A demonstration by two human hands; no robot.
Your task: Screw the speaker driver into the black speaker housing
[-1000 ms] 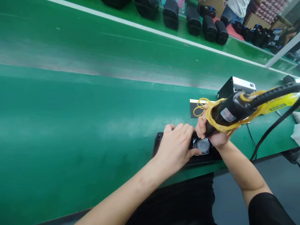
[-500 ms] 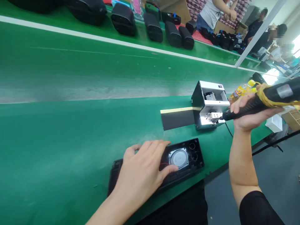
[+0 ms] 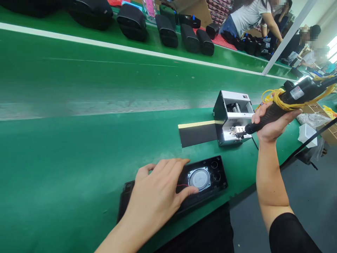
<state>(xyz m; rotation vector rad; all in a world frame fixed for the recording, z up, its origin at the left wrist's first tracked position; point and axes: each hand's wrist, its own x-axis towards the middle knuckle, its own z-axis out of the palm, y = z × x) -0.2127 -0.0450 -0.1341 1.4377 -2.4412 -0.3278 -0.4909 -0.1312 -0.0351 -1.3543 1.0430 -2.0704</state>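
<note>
My left hand [image 3: 158, 188] lies across a long black speaker housing [image 3: 219, 174], its fingers over the far edge and its thumb beside the round silver speaker driver [image 3: 199, 178]. A thin red wire shows near the thumb. My right hand [image 3: 271, 130] is wrapped around a black electric screwdriver [image 3: 295, 96] with a yellow cord looped about its body. The screwdriver's tip is at the front of a silver and black screw feeder [image 3: 219, 121]; whether it touches a screw is too small to tell.
A black strip [image 3: 198, 135] with a yellow edge lies left of the feeder. Black speakers [image 3: 165, 31] line the shelf behind. At right are a white box [image 3: 306, 135], a cardboard box [image 3: 331, 133] and a dark rail [image 3: 310, 140]. A co-worker in white [image 3: 247, 21] leans over the far bench.
My right hand and the screwdriver have shifted slightly left, and the screwdriver's rear end tilts higher. My left hand still holds the housing. The co-worker has bent forward, reaching right.
</note>
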